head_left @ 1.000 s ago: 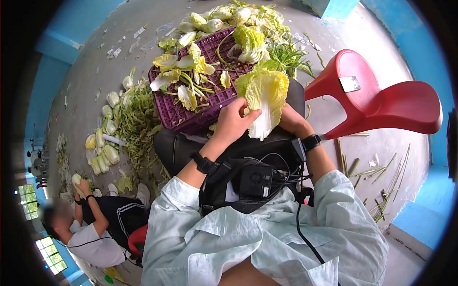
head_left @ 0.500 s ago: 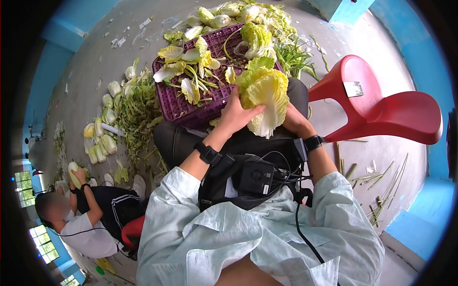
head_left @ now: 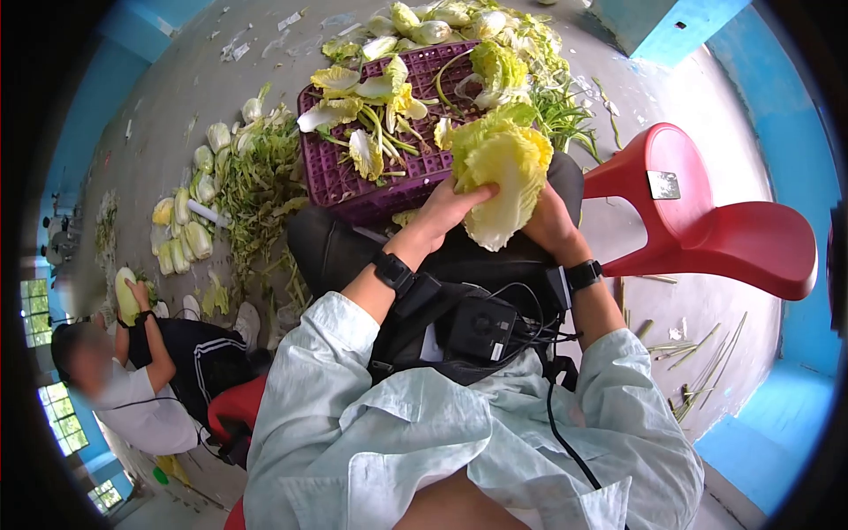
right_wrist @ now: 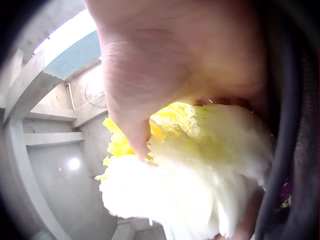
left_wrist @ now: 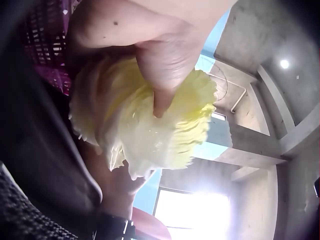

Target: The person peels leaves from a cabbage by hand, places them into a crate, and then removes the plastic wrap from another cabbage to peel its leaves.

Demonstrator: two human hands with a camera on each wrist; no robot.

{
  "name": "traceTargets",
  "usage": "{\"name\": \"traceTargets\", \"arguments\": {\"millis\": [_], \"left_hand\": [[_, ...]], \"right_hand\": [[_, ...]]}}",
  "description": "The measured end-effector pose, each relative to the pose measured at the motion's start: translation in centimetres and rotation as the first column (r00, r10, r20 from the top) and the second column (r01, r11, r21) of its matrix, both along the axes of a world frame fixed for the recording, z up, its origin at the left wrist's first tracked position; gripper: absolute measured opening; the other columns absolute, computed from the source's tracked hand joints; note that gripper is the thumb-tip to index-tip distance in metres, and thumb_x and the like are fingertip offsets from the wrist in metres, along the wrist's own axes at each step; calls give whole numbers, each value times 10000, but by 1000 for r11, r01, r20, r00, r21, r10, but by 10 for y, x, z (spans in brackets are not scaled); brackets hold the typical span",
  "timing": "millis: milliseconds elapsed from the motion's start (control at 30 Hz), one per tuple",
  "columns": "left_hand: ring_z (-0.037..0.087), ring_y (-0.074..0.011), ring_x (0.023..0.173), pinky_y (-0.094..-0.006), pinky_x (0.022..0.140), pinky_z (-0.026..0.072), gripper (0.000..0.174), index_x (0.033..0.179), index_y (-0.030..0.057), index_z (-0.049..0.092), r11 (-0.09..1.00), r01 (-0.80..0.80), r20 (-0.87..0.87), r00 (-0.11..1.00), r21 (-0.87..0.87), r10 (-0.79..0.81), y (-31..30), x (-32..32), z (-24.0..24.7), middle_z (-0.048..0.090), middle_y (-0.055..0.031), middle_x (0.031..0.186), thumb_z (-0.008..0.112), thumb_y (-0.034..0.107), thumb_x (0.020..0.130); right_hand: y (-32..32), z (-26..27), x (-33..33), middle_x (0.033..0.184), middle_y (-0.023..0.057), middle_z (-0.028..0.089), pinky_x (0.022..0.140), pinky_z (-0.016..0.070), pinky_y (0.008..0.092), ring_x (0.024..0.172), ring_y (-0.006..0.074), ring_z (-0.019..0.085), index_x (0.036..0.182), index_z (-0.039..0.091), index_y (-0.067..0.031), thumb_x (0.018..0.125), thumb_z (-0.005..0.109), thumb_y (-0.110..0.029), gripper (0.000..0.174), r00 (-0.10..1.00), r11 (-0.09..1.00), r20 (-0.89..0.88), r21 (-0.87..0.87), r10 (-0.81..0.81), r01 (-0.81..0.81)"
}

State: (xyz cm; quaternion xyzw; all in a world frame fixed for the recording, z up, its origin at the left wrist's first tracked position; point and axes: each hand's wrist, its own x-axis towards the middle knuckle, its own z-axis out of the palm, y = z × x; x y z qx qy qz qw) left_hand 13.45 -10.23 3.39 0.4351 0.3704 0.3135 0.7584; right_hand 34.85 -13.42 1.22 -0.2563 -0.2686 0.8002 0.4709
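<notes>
Over the lap I hold a bunch of napa cabbage leaves (head_left: 505, 181), yellow-green and frilled, with a pale lower end. My left hand (head_left: 449, 210) grips its left side, thumb laid across the front leaf and the other fingers hidden behind. On the right side, my right hand (head_left: 552, 223) holds the same leaves; its thumb presses on them in the right wrist view, beside the bright white part (right_wrist: 165, 190). Just beyond stands a purple plastic crate (head_left: 353, 196), with loose cabbage leaves (head_left: 366, 155) and thin green stalks lying on top.
A red chair (head_left: 680, 177) with a phone-like flat object (head_left: 663, 185) on it stands at right. Cabbage heads (head_left: 433, 33) and trimmings pile up beyond the crate; more cabbages (head_left: 198, 239) lie at left. Another person (head_left: 146, 380) sits lower left, holding a cabbage. Cut stalks (head_left: 707, 371) litter the right floor.
One leaf with its white base downward was held up at first; now layered, frilled leaves face me. My left thumb has moved across the front. The head view has shifted slightly.
</notes>
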Motion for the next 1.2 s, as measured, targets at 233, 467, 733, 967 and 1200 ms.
{"name": "traceTargets", "arguments": {"millis": [233, 467, 733, 967, 1200], "left_hand": [[593, -151, 1215, -327, 1041, 462, 580, 1448, 40, 504, 998, -24, -23, 999, -49, 23, -4, -14, -7, 630, -67, 1335, 715, 294, 971], [591, -156, 1218, -324, 1039, 460, 602, 1455, 44, 499, 1000, -8, -127, 992, 0, 7, -5, -9, -13, 630, -71, 1337, 715, 328, 970], [579, -153, 1240, -321, 1052, 450, 647, 1504, 28, 439, 995, 94, -119, 989, 41, -89, -6, -10, -7, 599, -62, 1389, 654, 384, 1009], [605, -166, 1128, -342, 995, 450, 509, 1321, 44, 606, 983, -170, -106, 981, -72, 162, 15, -26, -12, 665, -62, 1203, 626, 433, 994], [598, -200, 1038, -390, 964, 417, 362, 1134, 80, 693, 820, -569, -512, 688, 59, 514, 74, -121, -86, 662, -39, 1146, 667, 383, 936]], "right_hand": [[-1, -10, -4, 1619, 126, 372, 1224, 304, 466, 1476, 296, 386, 1602, 258, -60, 982, 554, -635, 896, 988, 986, 82, 101, 127, -135], [-1, -18, 2, 1540, 134, 468, 1200, 336, 429, 1414, 268, 460, 1540, 352, 11, 895, 763, -525, 934, 981, 975, 110, 132, 162, -176], [3, -18, -6, 1325, 116, 622, 1023, 509, 399, 1168, 240, 640, 1401, 492, 30, 942, 696, -153, 534, 954, 997, 296, -71, 53, -33], [7, -18, 2, 1254, 125, 662, 1022, 523, 412, 1112, 259, 669, 1356, 518, 25, 951, 595, -140, 443, 995, 960, 102, -275, -21, 49], [7, -15, 1, 1264, 129, 661, 1052, 509, 421, 1136, 268, 667, 1359, 515, 18, 956, 567, -122, 430, 995, 954, 75, -286, -71, 90]]}}
